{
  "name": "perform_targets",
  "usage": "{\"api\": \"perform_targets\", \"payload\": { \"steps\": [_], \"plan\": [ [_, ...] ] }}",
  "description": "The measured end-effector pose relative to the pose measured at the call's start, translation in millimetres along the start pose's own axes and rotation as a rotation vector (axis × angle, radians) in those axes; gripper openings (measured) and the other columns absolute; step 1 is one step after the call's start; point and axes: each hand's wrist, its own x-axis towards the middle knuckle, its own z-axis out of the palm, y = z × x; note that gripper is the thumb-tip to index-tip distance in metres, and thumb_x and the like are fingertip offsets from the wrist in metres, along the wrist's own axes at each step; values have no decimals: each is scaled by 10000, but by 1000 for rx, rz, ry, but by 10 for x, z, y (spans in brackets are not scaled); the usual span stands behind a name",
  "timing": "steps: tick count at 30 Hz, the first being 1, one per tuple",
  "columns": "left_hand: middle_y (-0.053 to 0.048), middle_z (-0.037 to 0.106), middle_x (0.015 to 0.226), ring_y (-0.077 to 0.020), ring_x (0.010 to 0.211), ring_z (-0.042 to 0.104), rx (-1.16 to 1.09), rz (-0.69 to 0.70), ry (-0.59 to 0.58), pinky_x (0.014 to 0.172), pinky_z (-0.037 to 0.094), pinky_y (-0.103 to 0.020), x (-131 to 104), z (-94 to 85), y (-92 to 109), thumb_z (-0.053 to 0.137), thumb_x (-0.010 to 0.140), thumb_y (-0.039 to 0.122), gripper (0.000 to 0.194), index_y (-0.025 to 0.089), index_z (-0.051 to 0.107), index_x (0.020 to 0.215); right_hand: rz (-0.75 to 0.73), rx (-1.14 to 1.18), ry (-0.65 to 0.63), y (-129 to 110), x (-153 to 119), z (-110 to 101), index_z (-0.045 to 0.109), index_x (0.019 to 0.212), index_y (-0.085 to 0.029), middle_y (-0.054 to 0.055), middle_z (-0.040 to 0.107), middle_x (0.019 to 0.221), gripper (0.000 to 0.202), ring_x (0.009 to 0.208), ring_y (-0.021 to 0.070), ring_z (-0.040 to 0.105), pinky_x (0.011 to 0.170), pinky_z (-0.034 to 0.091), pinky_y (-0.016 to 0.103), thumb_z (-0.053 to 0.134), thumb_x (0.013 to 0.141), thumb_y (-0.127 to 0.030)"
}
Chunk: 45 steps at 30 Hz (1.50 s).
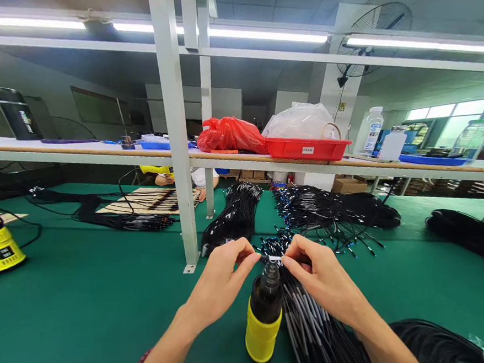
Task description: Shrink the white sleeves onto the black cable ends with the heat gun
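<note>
Between my two hands a thin black cable with a white sleeve (275, 258) is stretched sideways. My left hand (227, 274) pinches its dark end between thumb and finger. On the other side of the sleeve, my right hand (318, 273) pinches it in the same way. Right below the sleeve stands a yellow and black heat gun (264, 329), upright, its metal nozzle pointing up. A large bundle of black cables (313, 320) with grey sections lies beside the heat gun, partly under my right forearm.
More black cable bundles (235, 209) lie on the green table (110, 312). A white shelf post (177, 153) rises ahead. The shelf above bears a red tray (310, 148) and a red bag (230, 133). Another yellow heat gun (2, 248) stands at left. A person's hand (202, 195) shows behind the post.
</note>
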Motion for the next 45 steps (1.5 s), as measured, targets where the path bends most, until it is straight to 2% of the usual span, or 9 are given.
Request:
{"api": "perform_targets", "payload": {
  "steps": [7,28,33,36,40,42,45],
  "plan": [
    [32,569,712,-140,682,495,-30,-1,11,586,344,-240,21,3,-6,480,939,337,246,190,532,749,-3,-27,6,10,22,6,504,733,-202,-19,562,674,195,628,142,501,530,354,231,507,919,-261],
    [23,605,750,-146,719,543,-54,4,27,627,392,-248,59,32,-55,516,900,281,142,191,578,809,-19,-80,26,30,38,3,509,731,-201,-19,565,670,172,620,141,500,533,342,243,520,902,-225],
    [18,610,769,-150,734,549,-76,24,31,634,402,-245,47,4,-50,527,880,254,102,193,580,817,-9,-104,-2,56,18,-40,608,770,-193,3,637,711,184,638,161,548,561,379,261,510,919,-239],
    [8,615,792,-154,750,548,-82,24,36,652,412,-249,42,-12,-43,513,903,305,145,194,584,843,-28,-120,-23,70,10,-68,654,777,-191,13,661,721,227,646,172,568,582,398,274,497,932,-241],
    [21,566,684,-141,636,488,-10,-10,12,564,348,-245,44,-10,-43,395,964,439,351,193,564,779,-40,-139,-10,56,11,-80,664,764,-189,14,664,717,238,661,177,584,601,412,272,501,933,-228],
    [23,530,623,-133,577,450,28,-15,-13,538,316,-249,49,-2,-43,336,981,451,433,188,540,706,-42,-138,-9,51,13,-80,666,763,-188,13,666,716,233,662,176,588,606,416,269,506,930,-217],
    [18,526,614,-133,569,449,41,-11,-22,536,310,-248,56,4,-31,335,980,435,444,185,539,676,-41,-126,-9,56,15,-76,665,769,-186,14,669,725,223,665,175,592,610,418,268,507,924,-206]
  ]
}}
